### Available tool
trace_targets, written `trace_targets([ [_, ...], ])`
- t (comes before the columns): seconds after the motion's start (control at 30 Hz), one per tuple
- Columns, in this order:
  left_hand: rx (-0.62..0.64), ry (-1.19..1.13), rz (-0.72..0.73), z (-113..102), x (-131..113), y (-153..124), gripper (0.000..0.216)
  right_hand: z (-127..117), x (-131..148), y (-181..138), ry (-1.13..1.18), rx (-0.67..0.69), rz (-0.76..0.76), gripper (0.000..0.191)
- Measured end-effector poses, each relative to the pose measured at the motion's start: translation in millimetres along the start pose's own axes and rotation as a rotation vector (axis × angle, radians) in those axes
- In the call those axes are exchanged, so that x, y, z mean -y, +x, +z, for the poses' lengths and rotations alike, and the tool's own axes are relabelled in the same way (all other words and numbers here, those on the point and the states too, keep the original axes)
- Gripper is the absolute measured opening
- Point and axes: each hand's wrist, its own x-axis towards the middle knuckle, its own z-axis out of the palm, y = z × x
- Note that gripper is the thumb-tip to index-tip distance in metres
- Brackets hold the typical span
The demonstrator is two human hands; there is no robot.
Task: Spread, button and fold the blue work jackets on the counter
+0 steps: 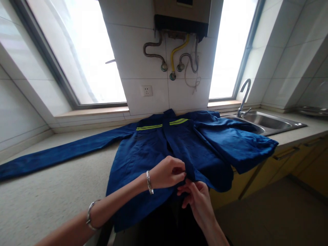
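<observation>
A blue work jacket (143, 153) with yellow-green stripes across the chest lies front side up over the counter, its lower hem hanging past the front edge. One sleeve stretches far to the left, while the other is bent over at the right. My left hand (169, 172), a silver bracelet at its wrist, is closed in a pinch on the jacket's front opening near the hem. Just below and to the right, my right hand (198, 198) pinches the same front edge with thumb and fingertips, the other fingers curled. Whatever small part lies between the fingertips is hidden.
The pale counter (71, 191) runs along the wall under two windows. At the right, a steel sink (276, 123) with a tap (244, 99) sits beside the bent sleeve. A water heater (181, 17) with pipes hangs above a wall socket (147, 91). Yellow cabinets (287, 160) stand below.
</observation>
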Motion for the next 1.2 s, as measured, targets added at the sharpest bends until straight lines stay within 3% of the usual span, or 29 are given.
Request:
trace_targets([
  [0.2, -0.126, 0.541, 0.180, 18, -20, -11, 0.014, 2, -5, 0, -0.021, -0.062, -0.050, 0.048],
  [0.4, -0.224, 0.650, 0.181, 32, -21, -15, 0.020, 2, -7, 2, 0.026, -0.107, -0.105, 0.049],
  [0.6, -0.250, 0.571, 0.106, 27, -17, -10, 0.022, 2, -10, 5, -0.001, -0.151, -0.131, 0.047],
  [0.93, -0.315, 0.465, 0.146, 35, -4, -5, 0.020, -2, -10, 8, 0.027, -0.183, -0.150, 0.045],
  [1.2, 0.003, -0.222, -0.148, 13, 12, 7, 0.023, -2, -12, 1, -0.067, -0.039, -0.035, 0.044],
])
